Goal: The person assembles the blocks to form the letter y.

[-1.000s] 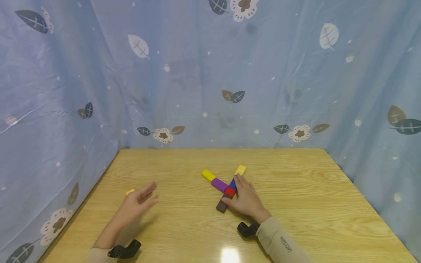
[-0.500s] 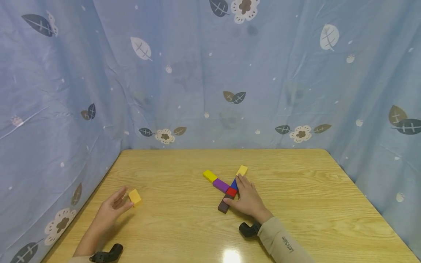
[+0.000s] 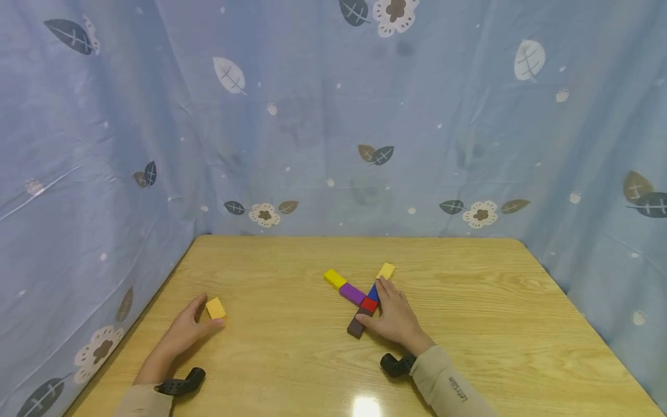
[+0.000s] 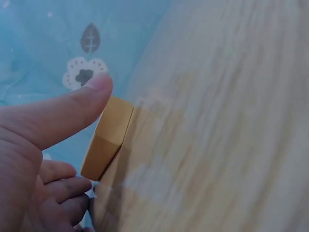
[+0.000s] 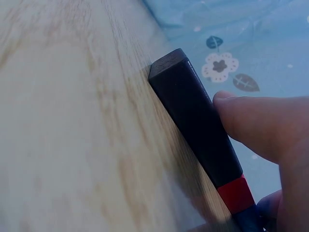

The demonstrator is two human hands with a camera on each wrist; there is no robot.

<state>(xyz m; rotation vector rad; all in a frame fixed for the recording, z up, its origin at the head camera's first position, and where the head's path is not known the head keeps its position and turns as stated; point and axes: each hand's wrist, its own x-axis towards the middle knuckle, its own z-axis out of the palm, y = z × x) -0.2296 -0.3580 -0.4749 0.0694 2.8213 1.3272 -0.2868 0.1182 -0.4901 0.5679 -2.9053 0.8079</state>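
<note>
An orange-yellow block (image 3: 216, 308) lies on the table at the left. Around it my left hand (image 3: 183, 331) spreads thumb and fingers; in the left wrist view the thumb passes over the block (image 4: 110, 130), and a firm grip does not show. My right hand (image 3: 395, 317) rests along a row of blocks, its thumb at the dark brown block (image 3: 356, 328) and its fingertips near the blue block (image 3: 372, 293) and pale yellow block (image 3: 385, 270). Between brown and blue sits a red block (image 3: 369, 304). A purple block (image 3: 352, 294) and bright yellow block (image 3: 334, 279) branch off leftward.
The wooden table (image 3: 495, 313) extends between and beyond both hands. A blue patterned curtain (image 3: 323, 116) encloses its back and sides. Each wrist carries a black camera mount, one at the left (image 3: 182, 383) and one at the right (image 3: 397, 366).
My left hand has drawn back leftward, uncovering the orange-yellow block, then moved in around it with thumb and fingers. The right hand and the joined blocks have kept their places.
</note>
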